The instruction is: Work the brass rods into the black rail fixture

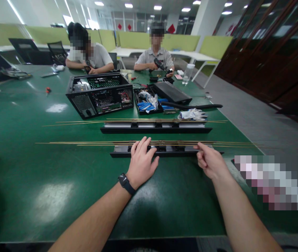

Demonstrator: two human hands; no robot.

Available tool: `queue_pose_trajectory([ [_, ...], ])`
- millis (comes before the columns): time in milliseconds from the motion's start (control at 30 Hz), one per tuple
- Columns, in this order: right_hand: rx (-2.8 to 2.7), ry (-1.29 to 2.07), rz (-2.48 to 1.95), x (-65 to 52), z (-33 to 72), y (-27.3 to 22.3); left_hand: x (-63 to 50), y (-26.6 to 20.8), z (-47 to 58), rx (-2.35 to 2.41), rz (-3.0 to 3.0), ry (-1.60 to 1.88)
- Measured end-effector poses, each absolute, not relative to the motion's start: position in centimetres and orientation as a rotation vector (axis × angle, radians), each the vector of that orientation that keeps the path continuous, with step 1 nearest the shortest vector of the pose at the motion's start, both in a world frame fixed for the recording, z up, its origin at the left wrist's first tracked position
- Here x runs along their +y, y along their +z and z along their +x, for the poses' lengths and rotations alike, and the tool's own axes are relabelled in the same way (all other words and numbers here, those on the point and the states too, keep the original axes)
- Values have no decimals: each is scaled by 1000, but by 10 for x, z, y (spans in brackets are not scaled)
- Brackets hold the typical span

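Across a black slotted rail [135,154] lie several thin brass-coloured rods [96,143], longer than the rail and jutting past both its ends. My left hand [143,159], with a dark watch at the wrist, rests flat over the rods and rail, fingers stretched out. Toward the rail's right end, my right hand [209,159] has its fingers curled and its index fingertip at the rods; it appears to pinch one, though the contact is partly hidden. Just beyond, a second black rail [154,130] lies parallel, with more brass-coloured rods [78,122] along it.
An opened black computer case [100,101] stands beyond the rails. Beside it are a black tray [149,111] with gloves, a flat black panel [175,92] and more gloves [193,114]. Two people sit across the green table [86,210]; one holds a power drill [158,63].
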State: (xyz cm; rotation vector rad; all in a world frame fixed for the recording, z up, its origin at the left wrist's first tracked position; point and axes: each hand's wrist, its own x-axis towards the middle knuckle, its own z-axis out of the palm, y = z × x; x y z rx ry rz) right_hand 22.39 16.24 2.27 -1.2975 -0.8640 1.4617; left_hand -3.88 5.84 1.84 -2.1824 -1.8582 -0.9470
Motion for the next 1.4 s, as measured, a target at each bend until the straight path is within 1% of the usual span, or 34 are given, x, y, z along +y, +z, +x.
queue_pose_trajectory([
  [133,-828,1425,-1270,163,225,24,58,18,-39,-1859,-2179,-959],
  [333,-944,1526,-1254,159,219,24,59,18,-38,-1861,-2177,-959],
  [600,-830,1410,-1272,163,224,24,58,18,-39,-1858,-2173,-953],
  [800,-977,1528,-1259,157,218,23,58,17,-39,-1860,-2175,-957],
  [1033,-850,1445,-1252,161,222,24,59,16,-39,-1851,-2178,-943],
  [1233,-969,1549,-1227,158,218,21,59,16,-39,-1851,-2178,-942],
  [1400,-910,1527,-1236,161,221,21,59,16,-39,-1851,-2172,-964],
])
